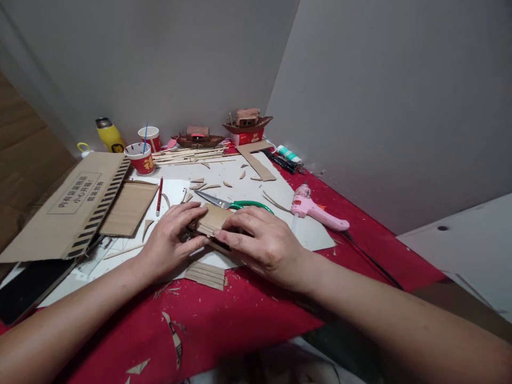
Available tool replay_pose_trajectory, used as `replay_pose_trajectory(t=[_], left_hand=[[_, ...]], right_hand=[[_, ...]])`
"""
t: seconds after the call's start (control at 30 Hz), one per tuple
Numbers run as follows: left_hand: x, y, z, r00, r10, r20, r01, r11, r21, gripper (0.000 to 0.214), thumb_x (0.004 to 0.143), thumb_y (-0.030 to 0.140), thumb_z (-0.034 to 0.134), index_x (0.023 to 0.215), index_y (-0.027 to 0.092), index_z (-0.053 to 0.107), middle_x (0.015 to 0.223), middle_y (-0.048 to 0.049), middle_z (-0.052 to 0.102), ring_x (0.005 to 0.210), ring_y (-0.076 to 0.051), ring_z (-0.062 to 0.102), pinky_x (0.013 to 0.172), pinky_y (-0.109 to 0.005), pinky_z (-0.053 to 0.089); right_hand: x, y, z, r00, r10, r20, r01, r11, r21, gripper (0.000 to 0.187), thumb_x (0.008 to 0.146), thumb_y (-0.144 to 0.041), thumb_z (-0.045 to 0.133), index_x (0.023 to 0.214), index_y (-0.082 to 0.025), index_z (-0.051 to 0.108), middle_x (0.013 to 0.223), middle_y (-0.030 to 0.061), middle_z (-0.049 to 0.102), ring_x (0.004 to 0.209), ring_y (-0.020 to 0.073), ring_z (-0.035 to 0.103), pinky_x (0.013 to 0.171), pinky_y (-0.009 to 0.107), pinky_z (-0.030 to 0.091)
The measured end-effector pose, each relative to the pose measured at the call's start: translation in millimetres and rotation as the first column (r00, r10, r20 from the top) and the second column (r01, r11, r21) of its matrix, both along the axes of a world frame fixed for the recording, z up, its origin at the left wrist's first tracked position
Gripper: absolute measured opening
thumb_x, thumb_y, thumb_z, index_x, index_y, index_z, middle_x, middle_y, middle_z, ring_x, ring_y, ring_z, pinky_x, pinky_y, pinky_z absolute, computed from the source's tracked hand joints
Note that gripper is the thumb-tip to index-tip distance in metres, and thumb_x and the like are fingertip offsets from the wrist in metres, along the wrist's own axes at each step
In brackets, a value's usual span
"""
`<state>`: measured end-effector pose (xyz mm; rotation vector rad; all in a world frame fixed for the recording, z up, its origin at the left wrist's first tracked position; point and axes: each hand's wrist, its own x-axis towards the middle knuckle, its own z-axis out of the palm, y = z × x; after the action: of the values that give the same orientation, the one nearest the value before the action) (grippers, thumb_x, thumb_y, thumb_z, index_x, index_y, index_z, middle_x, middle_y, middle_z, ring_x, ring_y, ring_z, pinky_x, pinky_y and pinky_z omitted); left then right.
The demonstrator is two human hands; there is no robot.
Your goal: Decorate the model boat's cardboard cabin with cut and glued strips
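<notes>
Both my hands meet over a small folded piece of brown corrugated cardboard (213,218) near the middle of the red table. My left hand (173,238) grips its left side with curled fingers. My right hand (260,240) presses on its right side, fingers closed over the edge. What lies under the cardboard is hidden. Green-handled scissors (234,204) lie just behind the piece. A pink glue gun (316,212) rests to the right of my right hand. A strip of corrugated cardboard (206,274) lies in front of my hands.
White sheets (248,184) strewn with cardboard scraps cover the red cloth (224,320). A large flattened box (68,208) and a dark phone (30,290) lie left. At the back stand two paper cups (140,158), a yellow bottle (109,134), wooden sticks (188,155) and two model boats (247,122).
</notes>
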<state>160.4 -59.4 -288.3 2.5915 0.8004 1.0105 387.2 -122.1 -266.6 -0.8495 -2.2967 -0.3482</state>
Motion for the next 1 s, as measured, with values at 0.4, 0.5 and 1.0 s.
replay_pose_trajectory(t=[0.4,0.5,1.0], left_hand=[[-2.3,-5.0,-2.8,0.999,-0.010,-0.045,0.011,1.000,0.019,0.049,0.085,0.030,0.067,0.131,0.019,0.054,0.135,-0.0179,0.056,0.125,-0.028,0.053,0.101,-0.050,0.048],[-6.7,-5.3,-0.7,0.996,-0.022,-0.088,0.022,1.000,-0.002,0.054,0.086,0.032,0.065,0.136,0.019,0.050,0.140,-0.0187,0.052,0.128,-0.029,0.051,0.102,-0.049,0.048],[-10.4,-2.1,7.8,0.988,-0.050,-0.147,0.061,0.996,0.069,0.042,0.091,0.027,0.059,0.132,0.021,0.054,0.134,-0.0164,0.058,0.119,-0.026,0.061,0.097,-0.042,0.054]], right_hand=[[9.8,-12.0,4.9,1.000,0.012,0.017,-0.011,0.999,-0.047,0.024,0.092,-0.017,0.056,0.115,-0.016,0.062,0.105,0.0127,0.069,0.096,0.0244,0.060,0.083,0.042,0.052],[35.0,-16.6,16.5,0.998,-0.067,-0.008,0.067,0.997,0.024,0.028,0.090,-0.015,0.057,0.118,-0.016,0.060,0.104,0.0146,0.068,0.094,0.0248,0.062,0.079,0.040,0.054],[151.7,-12.7,-14.5,0.521,-0.636,0.569,0.851,0.440,-0.287,0.039,0.094,-0.037,0.041,0.116,-0.013,0.062,0.107,0.0177,0.065,0.084,0.0295,0.066,0.061,0.036,0.048]])
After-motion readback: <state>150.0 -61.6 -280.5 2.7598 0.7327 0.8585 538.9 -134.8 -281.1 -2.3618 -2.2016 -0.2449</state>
